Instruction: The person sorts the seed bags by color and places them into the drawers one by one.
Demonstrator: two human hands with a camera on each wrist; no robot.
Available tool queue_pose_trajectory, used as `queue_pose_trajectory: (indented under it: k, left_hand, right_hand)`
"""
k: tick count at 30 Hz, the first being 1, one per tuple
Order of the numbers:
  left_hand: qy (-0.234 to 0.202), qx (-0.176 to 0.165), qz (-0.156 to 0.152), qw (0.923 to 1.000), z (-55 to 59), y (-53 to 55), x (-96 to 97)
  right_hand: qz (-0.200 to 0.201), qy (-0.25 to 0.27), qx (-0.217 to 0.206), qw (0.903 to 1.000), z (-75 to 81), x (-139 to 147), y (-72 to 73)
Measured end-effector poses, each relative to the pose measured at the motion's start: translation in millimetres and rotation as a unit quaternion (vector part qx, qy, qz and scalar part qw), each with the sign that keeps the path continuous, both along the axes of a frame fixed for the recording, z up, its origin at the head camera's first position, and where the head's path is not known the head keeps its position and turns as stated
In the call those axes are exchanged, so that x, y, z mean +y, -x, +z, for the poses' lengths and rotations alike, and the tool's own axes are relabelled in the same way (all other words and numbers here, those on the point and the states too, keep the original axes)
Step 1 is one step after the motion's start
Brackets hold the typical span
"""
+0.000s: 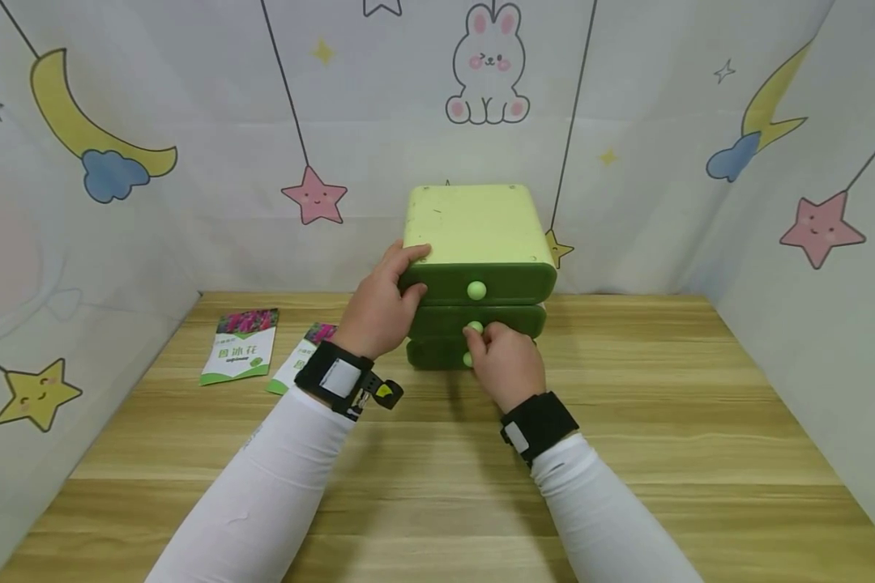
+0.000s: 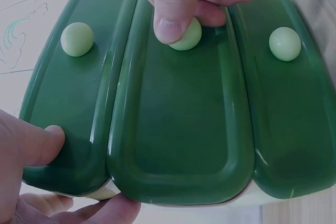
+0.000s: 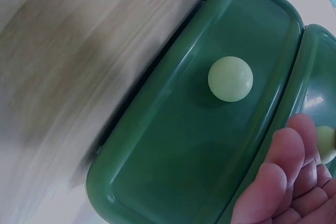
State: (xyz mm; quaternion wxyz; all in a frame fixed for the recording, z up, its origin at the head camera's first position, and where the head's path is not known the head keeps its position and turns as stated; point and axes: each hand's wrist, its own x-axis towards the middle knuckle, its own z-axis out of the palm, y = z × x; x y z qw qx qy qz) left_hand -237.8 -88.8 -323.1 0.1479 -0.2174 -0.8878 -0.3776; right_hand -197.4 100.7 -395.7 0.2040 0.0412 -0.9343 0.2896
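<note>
A small three-drawer box (image 1: 477,223) with a pale yellow-green top and dark green fronts stands at the back of the table. My left hand (image 1: 379,312) grips its upper left corner, with the thumb on the top drawer front (image 2: 63,103) and other fingers round the side. My right hand (image 1: 512,368) is at the middle drawer (image 2: 181,114), pinching its round light green knob (image 2: 190,36). Just below, the bottom drawer's knob (image 3: 230,78) is untouched. Whether the middle drawer stands slightly out, I cannot tell. The box's inside is hidden.
Two seed-packet-like cards with pink flowers lie to the left, one packet (image 1: 244,352) in full view and another packet (image 1: 292,368) partly behind my left wrist. The wooden table (image 1: 663,421) meets printed cloth walls (image 1: 627,219) behind and at both sides.
</note>
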Motion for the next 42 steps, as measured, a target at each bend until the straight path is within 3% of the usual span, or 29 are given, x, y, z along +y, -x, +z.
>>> queue_pose_trajectory:
  k: [8,17,23,30,42]
  left_hand:
    - [0.005,-0.006,-0.001,1.0,-0.7,1.2,-1.2]
    - [-0.007,0.002,-0.027,0.9996,1.6,1.6,-3.7]
    - [-0.025,-0.02,-0.034,0.9989,2.7,0.4,-5.6]
    - [-0.05,-0.039,-0.044,0.997,4.0,-0.2,-6.0]
    - [-0.057,-0.039,-0.043,0.9967,3.8,2.5,-5.3]
  right_hand:
    - [0.006,0.016,-0.001,0.9999,4.2,4,-0.9]
    - [0.015,0.018,0.021,0.9995,23.5,8,1.7]
    - [0.017,0.015,0.012,0.9997,32.1,7,3.2]
    - [0.024,0.007,0.046,0.9986,43.7,4,5.1]
    - [0.019,-0.001,0.051,0.9985,54.2,-1,10.2]
